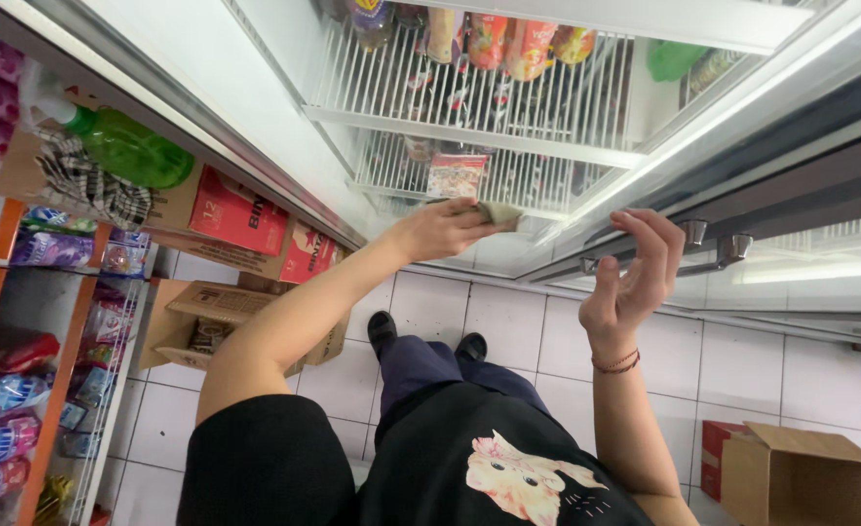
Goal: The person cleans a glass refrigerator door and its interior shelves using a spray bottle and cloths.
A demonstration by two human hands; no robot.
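Note:
My left hand (pixel 445 229) reaches forward at the lower edge of an open glass-door fridge (pixel 284 127) and grips a small greyish-green cloth (pixel 500 211), pressed near the fridge's bottom rim. My right hand (pixel 633 275) hovers beside it, palm turned towards me, fingers curled and apart, holding nothing; a thin bracelet circles its wrist. It is close to the metal door handle (pixel 708 248) of the swung-open door. White wire shelves (pixel 469 102) inside the fridge carry several colourful packets and bottles (pixel 503 44).
At left stands an orange store rack (pixel 65 360) full of packaged goods, with a green bottle (pixel 133 148), a checked cloth and red boxes (pixel 240 212) on cardboard cartons. An open carton (pixel 216 317) sits on the white tiled floor; another box (pixel 796 477) is at bottom right.

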